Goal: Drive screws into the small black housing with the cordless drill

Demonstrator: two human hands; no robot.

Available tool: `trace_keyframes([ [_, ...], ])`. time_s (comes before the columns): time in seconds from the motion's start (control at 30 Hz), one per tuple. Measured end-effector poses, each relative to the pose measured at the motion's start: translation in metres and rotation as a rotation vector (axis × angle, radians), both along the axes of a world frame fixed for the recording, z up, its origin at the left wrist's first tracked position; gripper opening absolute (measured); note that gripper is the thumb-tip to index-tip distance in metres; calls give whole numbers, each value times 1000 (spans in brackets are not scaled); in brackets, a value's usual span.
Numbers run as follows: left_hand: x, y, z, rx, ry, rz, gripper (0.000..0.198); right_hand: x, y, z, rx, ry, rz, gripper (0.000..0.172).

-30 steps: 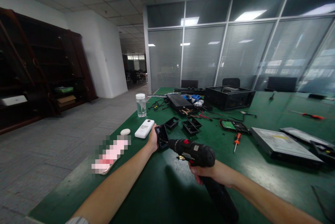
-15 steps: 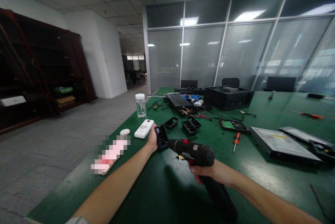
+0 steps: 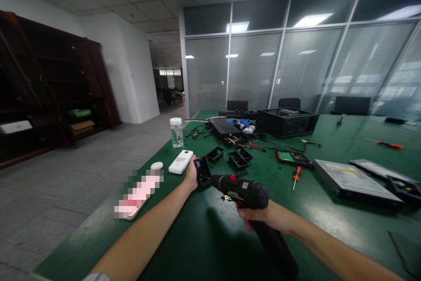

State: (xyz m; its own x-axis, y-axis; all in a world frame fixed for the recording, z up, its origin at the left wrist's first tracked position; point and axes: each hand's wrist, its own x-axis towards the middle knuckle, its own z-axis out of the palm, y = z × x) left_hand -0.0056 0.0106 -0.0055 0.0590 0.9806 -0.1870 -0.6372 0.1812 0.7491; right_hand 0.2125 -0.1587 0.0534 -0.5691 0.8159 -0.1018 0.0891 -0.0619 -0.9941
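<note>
My left hand (image 3: 191, 176) is closed around the left side of a small black rectangular frame part (image 3: 203, 171), holding it tilted up above the table. My right hand (image 3: 259, 216) grips the handle of a black cordless drill (image 3: 243, 190) with red details. The drill's chuck points left at the frame part, and its tip reaches the part's inner face; whether a bit touches a screw is too small to tell. Beyond the left hand lie similar black frame parts (image 3: 238, 159), (image 3: 215, 154).
On the green table (image 3: 184, 237) stand a clear bottle (image 3: 176, 134), a white device (image 3: 180, 161) and a blurred pink item (image 3: 140, 195). A black computer case (image 3: 286, 123) is at the back. Rightward lie an orange screwdriver (image 3: 296, 175), a green circuit board (image 3: 291, 157) and a flat metal drive (image 3: 357, 182).
</note>
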Motion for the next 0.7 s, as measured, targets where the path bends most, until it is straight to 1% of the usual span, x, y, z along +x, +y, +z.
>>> trace_keyframes([
  [0.17, 1, -1, 1, 28, -7, 2, 36, 0, 1, -2, 15, -15, -2, 31],
  [0.33, 1, -3, 3, 9, -9, -2, 34, 0, 0, 1, -3, -47, -19, 32],
  [0.57, 0, -3, 2, 20, -1, 0, 33, -2, -2, 4, 0, -33, -14, 32],
  [0.7, 0, -3, 2, 17, -6, -1, 32, -1, -1, 2, 6, -12, -13, 32],
])
